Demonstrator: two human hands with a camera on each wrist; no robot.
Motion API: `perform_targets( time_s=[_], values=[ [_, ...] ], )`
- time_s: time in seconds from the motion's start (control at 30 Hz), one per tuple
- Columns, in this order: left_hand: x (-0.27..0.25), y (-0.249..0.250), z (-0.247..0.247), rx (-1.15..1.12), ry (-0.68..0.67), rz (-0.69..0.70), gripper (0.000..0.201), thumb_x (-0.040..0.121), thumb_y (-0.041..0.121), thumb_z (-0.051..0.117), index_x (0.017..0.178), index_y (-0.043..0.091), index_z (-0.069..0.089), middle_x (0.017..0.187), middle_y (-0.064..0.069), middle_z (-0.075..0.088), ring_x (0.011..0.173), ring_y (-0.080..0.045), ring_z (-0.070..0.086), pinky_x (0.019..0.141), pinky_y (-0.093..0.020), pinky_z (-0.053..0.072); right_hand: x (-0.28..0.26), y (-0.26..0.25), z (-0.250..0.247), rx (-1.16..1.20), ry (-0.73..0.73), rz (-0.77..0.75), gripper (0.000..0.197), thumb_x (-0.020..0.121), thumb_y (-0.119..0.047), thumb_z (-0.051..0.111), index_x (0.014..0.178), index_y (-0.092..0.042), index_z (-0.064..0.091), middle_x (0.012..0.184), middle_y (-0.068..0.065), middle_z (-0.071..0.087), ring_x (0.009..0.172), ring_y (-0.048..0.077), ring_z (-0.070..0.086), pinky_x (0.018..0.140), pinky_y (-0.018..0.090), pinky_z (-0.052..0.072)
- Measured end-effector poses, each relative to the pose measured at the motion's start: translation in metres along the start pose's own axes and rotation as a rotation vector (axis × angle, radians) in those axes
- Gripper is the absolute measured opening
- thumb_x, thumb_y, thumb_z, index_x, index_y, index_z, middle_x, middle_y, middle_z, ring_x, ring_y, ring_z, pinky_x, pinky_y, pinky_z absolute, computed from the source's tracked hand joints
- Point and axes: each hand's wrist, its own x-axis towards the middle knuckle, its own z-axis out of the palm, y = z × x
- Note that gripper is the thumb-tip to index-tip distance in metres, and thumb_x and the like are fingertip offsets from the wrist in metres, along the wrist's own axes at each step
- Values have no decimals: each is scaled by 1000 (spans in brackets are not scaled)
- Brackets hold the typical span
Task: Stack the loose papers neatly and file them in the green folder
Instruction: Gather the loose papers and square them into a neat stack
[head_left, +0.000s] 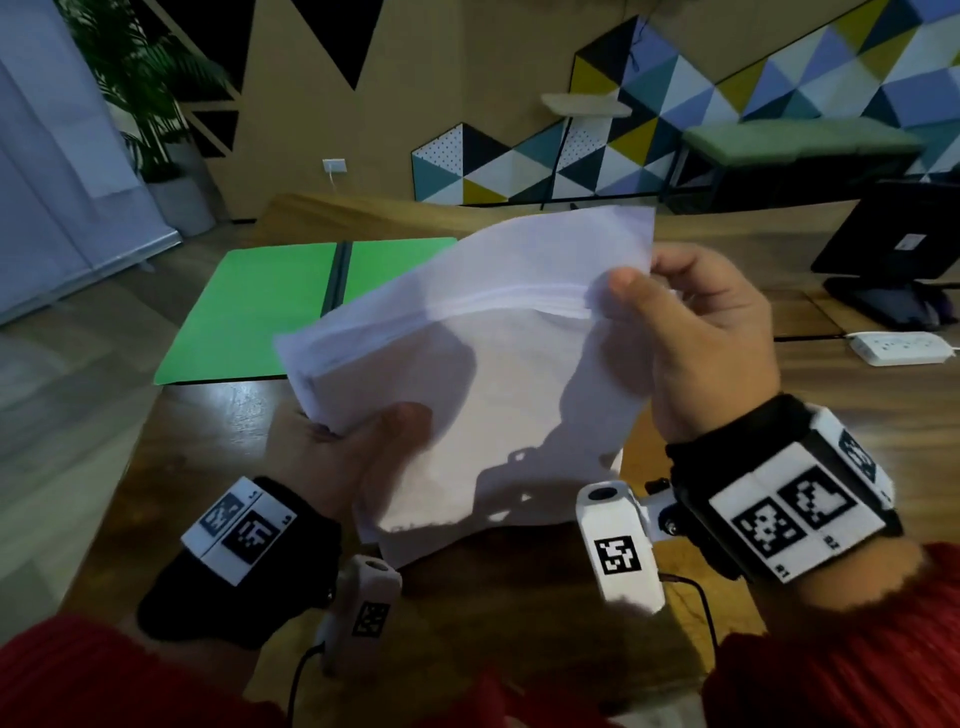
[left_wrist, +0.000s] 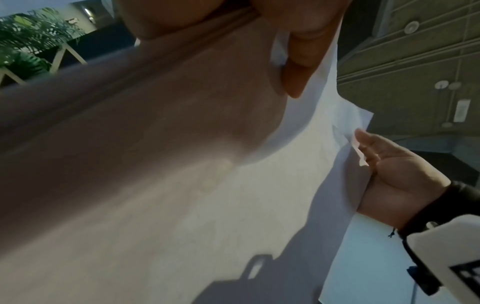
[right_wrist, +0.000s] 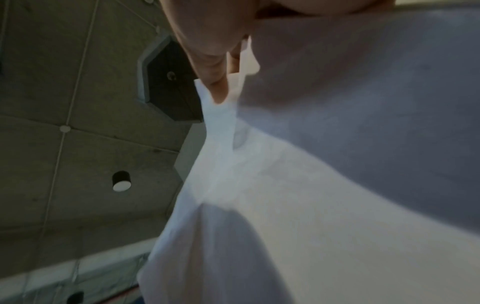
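Note:
A stack of white papers stands tilted above the wooden table, its lower edge near the tabletop. My left hand grips the stack's lower left side, thumb on the front sheet. My right hand pinches the upper right edge between thumb and fingers. The green folder lies open and flat behind the papers at the left, partly hidden by them. The left wrist view shows the papers close up and my right hand at their edge. In the right wrist view my fingers pinch the papers.
A black monitor on a stand sits at the far right of the table. A white power strip lies in front of it. A potted plant stands on the floor at the back left.

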Motion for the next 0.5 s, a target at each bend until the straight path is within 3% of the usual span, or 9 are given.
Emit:
perform_targets(
  time_s=[0.07,0.2,0.3,0.37,0.4,0.43,0.47,0.5],
  values=[
    [2,0,-1,-57,-16,-4,15,55,7,74,53,21,70,42,21,64,39,9,57,39,-7,45,2,1,0,106,77,19,24,72,-3,62,58,-22,66,56,-6,66,53,10,58,57,20,50],
    [2,-2,1,-131,-32,10,29,67,-5,72,56,22,73,47,16,68,42,4,60,41,-11,47,-1,6,-8,263,161,102,36,73,4,49,49,-22,54,52,-5,56,51,10,52,53,16,43],
    [2,0,3,-171,-38,40,40,66,-3,68,60,36,74,52,19,70,47,5,63,44,-11,49,-7,11,-18,222,142,225,29,79,1,42,60,-21,44,62,-2,54,61,17,51,56,23,42],
    [3,0,5,-167,-31,61,42,67,-1,66,62,41,73,54,22,70,50,7,64,45,-9,49,-11,19,-27,160,95,275,11,85,-11,50,75,-16,48,64,-6,61,65,13,56,55,19,46],
    [5,-1,5,-183,-18,70,46,70,-3,66,63,42,73,54,22,70,51,8,64,45,-9,49,-13,22,-29,147,39,292,23,80,-30,61,88,-12,51,77,-5,66,75,14,60,63,22,51],
    [5,-1,7,-206,-8,68,49,74,-5,66,62,42,72,53,22,70,50,7,64,44,-8,48,-15,23,-28,105,-37,305,64,65,-51,72,105,-7,49,98,2,65,90,19,60,75,29,53],
    [5,2,9,-229,3,55,45,78,0,66,61,41,72,52,20,69,49,6,64,43,-9,48,-17,26,-29,67,-94,305,99,49,-64,77,117,-1,42,115,12,58,102,23,58,84,36,52],
    [5,2,10,-273,11,39,34,78,10,68,59,38,73,51,18,69,47,5,64,43,-10,48,-19,29,-30,76,-133,292,110,45,-63,79,123,2,37,123,17,51,107,23,57,88,37,52]
  ],
)
